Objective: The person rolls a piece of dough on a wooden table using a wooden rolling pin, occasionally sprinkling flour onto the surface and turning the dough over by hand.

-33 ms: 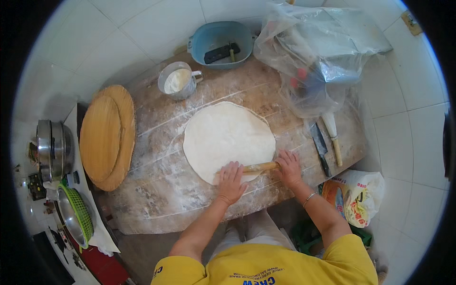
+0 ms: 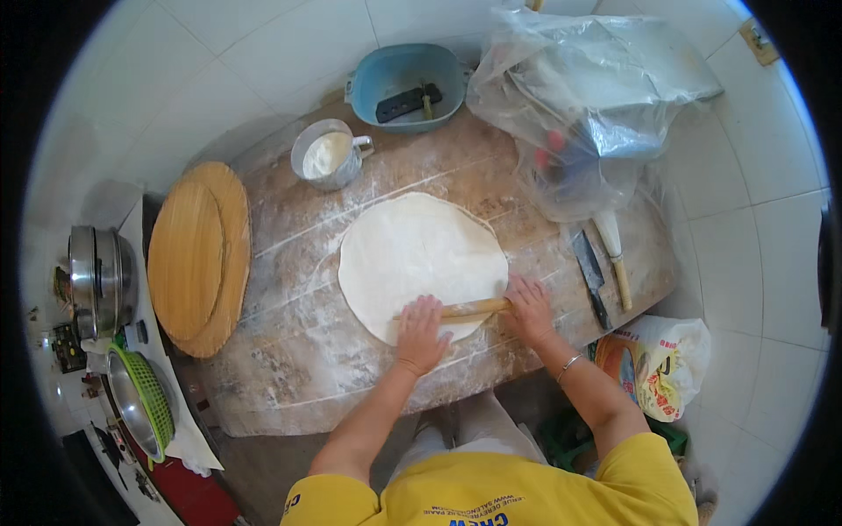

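Note:
A broad, roughly round sheet of pale dough lies flat on the floured wooden table. Across its near right edge rests a wooden rolling pin. My left hand lies flat over the left part of the pin, fingers stretched forward onto the dough. Over the pin's right end is my right hand, also flat with fingers extended, at the dough's right edge. The hands cover parts of the pin, so its ends are hidden.
A clear jug of flour and a blue basin stand at the back. Round wooden boards lie left. A knife, a wooden-handled tool and plastic sheeting are on the right.
The rolling pin and both hands have shifted slightly forward and left over the dough. The whole view has also moved a little.

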The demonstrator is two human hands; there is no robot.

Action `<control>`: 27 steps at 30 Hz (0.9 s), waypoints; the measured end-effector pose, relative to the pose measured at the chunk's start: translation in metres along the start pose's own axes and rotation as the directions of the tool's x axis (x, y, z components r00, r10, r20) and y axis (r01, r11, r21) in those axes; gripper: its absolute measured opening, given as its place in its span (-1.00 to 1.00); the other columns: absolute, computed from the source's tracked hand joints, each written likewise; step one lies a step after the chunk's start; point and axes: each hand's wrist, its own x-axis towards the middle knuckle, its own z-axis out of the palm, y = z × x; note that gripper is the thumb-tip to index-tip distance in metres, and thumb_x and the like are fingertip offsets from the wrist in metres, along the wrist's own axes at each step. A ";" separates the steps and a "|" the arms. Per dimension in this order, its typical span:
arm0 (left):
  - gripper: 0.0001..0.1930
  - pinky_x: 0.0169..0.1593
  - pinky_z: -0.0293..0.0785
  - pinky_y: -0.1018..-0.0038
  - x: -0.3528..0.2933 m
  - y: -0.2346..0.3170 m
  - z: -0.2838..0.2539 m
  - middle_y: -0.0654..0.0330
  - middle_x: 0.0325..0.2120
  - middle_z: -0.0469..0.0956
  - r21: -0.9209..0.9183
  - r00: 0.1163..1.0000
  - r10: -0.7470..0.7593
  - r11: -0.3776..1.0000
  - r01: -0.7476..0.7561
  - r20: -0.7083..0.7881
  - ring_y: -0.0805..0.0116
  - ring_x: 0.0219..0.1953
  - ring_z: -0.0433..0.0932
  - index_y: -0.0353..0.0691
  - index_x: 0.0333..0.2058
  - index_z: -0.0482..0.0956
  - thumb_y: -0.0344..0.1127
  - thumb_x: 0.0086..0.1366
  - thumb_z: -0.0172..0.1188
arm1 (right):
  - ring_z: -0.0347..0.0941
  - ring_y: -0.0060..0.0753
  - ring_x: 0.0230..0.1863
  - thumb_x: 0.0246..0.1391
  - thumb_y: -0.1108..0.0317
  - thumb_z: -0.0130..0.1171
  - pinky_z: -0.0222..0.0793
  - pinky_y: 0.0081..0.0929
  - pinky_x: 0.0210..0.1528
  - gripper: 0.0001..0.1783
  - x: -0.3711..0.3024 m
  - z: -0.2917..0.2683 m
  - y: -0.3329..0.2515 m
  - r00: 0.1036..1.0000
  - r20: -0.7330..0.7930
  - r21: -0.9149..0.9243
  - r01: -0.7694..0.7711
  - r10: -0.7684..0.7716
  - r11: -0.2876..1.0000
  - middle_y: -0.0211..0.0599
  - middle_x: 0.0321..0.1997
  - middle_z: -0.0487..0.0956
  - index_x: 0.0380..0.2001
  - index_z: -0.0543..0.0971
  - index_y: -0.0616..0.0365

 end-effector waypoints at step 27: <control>-0.42 0.36 0.03 0.08 0.063 -0.044 -0.020 -0.12 0.25 0.22 -0.344 0.825 -0.433 0.885 0.313 -0.363 -0.09 0.32 0.13 -0.25 0.20 0.32 -0.28 0.20 0.19 | 0.30 0.11 0.19 -0.14 0.25 0.35 0.16 0.00 0.24 -0.43 0.114 0.002 -0.001 0.989 -0.086 0.060 0.126 -0.121 0.990 -0.01 0.19 0.41 0.01 0.48 0.12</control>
